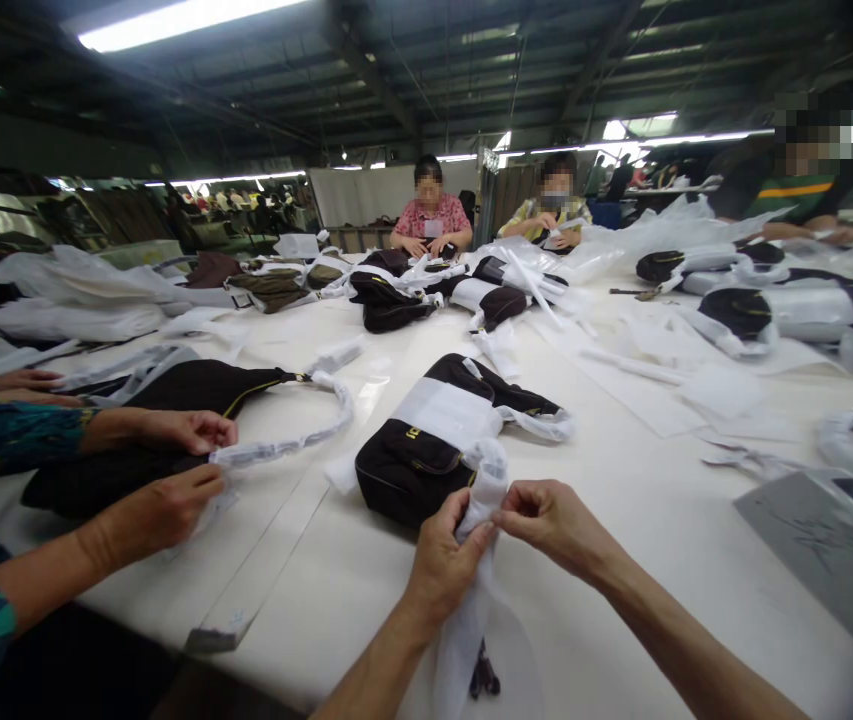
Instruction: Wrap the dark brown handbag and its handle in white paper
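Strap wrapping (480,500) pinched (both hands (447,560)).

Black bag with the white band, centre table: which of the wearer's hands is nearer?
Left. The left hand sits just below the black bag, pinching its white wrap; the right hand pinches too, farther right.

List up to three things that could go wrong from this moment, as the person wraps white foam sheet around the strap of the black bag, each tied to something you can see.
1. The left hand and right hand pinch the white foam sheet tightly; it may tear.
2. The black bag lies loose on the table; tugging the strap could drag it.
3. A co-worker's hands wrap a second bag close by; elbows could bump.
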`<state>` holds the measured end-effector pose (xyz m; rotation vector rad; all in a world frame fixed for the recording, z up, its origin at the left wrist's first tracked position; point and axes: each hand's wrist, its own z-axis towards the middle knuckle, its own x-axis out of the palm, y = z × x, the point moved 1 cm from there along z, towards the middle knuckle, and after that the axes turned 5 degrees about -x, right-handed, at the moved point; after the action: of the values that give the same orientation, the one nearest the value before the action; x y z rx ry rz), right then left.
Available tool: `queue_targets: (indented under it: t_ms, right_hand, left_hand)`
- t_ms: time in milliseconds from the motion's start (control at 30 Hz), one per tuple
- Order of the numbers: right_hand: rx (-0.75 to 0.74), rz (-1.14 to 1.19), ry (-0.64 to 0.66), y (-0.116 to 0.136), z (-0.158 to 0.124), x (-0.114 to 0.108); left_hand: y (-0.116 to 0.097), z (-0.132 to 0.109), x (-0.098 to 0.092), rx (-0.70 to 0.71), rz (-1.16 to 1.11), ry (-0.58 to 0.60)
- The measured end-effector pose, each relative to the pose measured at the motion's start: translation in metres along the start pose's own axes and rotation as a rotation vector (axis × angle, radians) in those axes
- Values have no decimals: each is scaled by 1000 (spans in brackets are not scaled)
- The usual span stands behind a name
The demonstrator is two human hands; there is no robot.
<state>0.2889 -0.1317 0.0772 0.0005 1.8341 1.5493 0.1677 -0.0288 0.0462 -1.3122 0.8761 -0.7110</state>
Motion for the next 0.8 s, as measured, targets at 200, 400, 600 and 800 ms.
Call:
queue_targets:
  t_ms: [200,400,600,800]
  right_hand:
    - [-14,-23,-81,6,-1,5]
    - [-17,-30,-72,11,-2,4]
    - [-53,27,44,10,-5,-8]
    - [-96,-106,-44,17,-6,-18]
  left_hand:
    - [4,0,1,-13,-69,-23]
    - [2,-2,-1,-110,-184,-38]
    - [7,0,-8,-148,-202,-52]
    - [11,1,-8,-155,-233,-35]
